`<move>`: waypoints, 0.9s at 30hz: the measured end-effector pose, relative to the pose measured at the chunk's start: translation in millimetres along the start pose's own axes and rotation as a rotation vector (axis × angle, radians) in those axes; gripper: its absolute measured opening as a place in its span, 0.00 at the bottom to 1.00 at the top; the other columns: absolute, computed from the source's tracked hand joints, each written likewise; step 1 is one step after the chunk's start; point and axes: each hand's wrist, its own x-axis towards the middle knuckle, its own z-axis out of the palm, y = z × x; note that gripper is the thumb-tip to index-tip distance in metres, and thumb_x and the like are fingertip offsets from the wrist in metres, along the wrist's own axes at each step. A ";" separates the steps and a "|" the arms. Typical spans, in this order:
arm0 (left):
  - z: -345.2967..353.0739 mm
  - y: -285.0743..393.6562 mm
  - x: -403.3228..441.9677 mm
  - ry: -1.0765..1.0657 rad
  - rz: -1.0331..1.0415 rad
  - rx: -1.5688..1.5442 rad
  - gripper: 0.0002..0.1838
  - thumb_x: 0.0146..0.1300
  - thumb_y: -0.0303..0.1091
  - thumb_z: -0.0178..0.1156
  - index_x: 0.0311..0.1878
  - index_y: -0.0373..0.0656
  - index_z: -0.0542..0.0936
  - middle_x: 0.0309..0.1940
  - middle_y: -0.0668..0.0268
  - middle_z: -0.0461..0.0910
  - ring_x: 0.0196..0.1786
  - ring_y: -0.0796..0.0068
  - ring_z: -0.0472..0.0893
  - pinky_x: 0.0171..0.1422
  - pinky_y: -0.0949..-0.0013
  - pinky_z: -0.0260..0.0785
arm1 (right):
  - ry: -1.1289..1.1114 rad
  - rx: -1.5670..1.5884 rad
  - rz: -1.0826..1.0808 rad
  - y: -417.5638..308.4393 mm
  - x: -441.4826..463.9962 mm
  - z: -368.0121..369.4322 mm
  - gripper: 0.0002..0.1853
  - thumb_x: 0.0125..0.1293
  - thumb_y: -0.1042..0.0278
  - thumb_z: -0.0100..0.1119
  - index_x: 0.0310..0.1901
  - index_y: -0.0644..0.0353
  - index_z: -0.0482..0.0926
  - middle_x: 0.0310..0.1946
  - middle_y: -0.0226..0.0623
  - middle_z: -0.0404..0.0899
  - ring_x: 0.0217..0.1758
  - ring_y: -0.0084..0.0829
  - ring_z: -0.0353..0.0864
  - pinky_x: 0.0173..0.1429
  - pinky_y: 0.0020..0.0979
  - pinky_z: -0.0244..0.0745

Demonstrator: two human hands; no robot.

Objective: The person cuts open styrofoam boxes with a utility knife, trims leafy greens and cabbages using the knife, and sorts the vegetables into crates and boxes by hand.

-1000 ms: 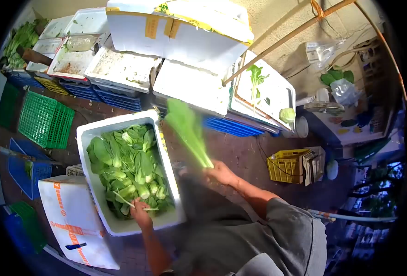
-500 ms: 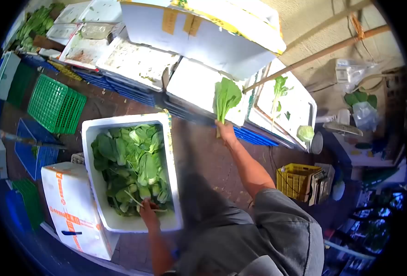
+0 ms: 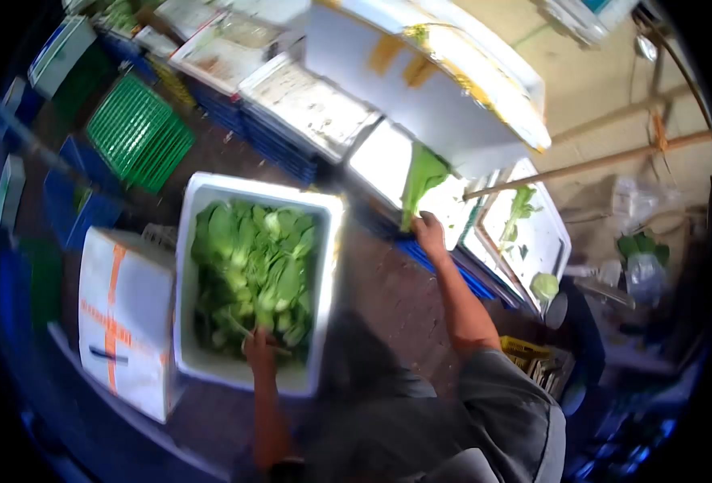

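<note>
A leafy green vegetable (image 3: 423, 181) lies over the white foam surface (image 3: 380, 165), its stem end in the closed fingers of my right hand (image 3: 429, 233). My left hand (image 3: 261, 348) is closed around thin pale stalks (image 3: 238, 326) at the near end of the white foam box (image 3: 329, 274). Many bok choy heads (image 3: 251, 258) fill that box, green leaves and pale stems mixed together. Motion blurs the view somewhat.
A taped white box (image 3: 127, 314) stands left of the foam box. Green crates (image 3: 139, 133) are beyond it. A large white box (image 3: 420, 88) stands at the back. Right of it, a tray (image 3: 561, 245) holds a loose green and a round pale vegetable (image 3: 544, 286). A pole (image 3: 589, 165) crosses there.
My right hand has carried the leafy vegetable away from beside the box to the white foam surface. My left hand stays at the box with the stalks. The view has turned.
</note>
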 end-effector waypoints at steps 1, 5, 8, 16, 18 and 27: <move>-0.8 2.1 2.0 -0.019 0.007 -0.018 0.17 0.72 0.43 0.54 0.38 0.37 0.79 0.22 0.66 0.75 0.26 0.74 0.75 0.32 0.67 0.68 | -0.187 0.291 0.123 15.0 -3.4 -0.1 0.22 0.69 0.58 0.59 0.53 0.70 0.79 0.41 0.44 0.85 0.40 0.35 0.85 0.47 0.32 0.79; 0.3 19.9 4.2 0.052 -0.032 -0.085 0.14 0.72 0.41 0.57 0.43 0.37 0.80 0.22 0.68 0.73 0.24 0.76 0.74 0.31 0.68 0.69 | -0.310 0.410 0.118 -54.9 -58.4 -19.5 0.21 0.70 0.60 0.61 0.51 0.73 0.79 0.37 0.37 0.83 0.34 0.25 0.80 0.41 0.28 0.76; -14.0 16.9 8.0 0.075 -0.029 -0.177 0.14 0.72 0.40 0.58 0.45 0.37 0.81 0.23 0.69 0.73 0.24 0.79 0.74 0.31 0.70 0.69 | -0.442 0.328 0.063 -63.3 -103.6 -2.4 0.19 0.70 0.60 0.61 0.49 0.72 0.79 0.36 0.36 0.81 0.34 0.24 0.79 0.42 0.28 0.76; -59.6 9.9 2.8 0.148 -0.017 -0.237 0.16 0.74 0.41 0.57 0.45 0.35 0.80 0.18 0.70 0.68 0.23 0.80 0.69 0.33 0.69 0.68 | -0.740 0.495 -0.033 -163.4 -204.5 82.6 0.14 0.71 0.69 0.61 0.51 0.72 0.81 0.35 0.37 0.84 0.40 0.23 0.82 0.46 0.26 0.78; -67.0 10.0 -4.8 0.136 -0.016 -0.219 0.15 0.74 0.41 0.56 0.46 0.35 0.80 0.18 0.70 0.69 0.23 0.80 0.68 0.33 0.69 0.68 | -0.680 0.280 -0.270 -199.0 -197.2 125.0 0.14 0.72 0.67 0.60 0.49 0.72 0.80 0.36 0.40 0.84 0.40 0.23 0.83 0.44 0.27 0.78; -66.1 -29.0 -31.8 0.166 -0.126 -0.317 0.13 0.74 0.36 0.55 0.51 0.36 0.77 0.25 0.68 0.76 0.27 0.77 0.76 0.37 0.70 0.71 | -0.645 -0.690 -0.615 -206.6 -156.6 331.8 0.29 0.63 0.48 0.61 0.58 0.61 0.72 0.55 0.52 0.77 0.59 0.52 0.77 0.68 0.68 0.55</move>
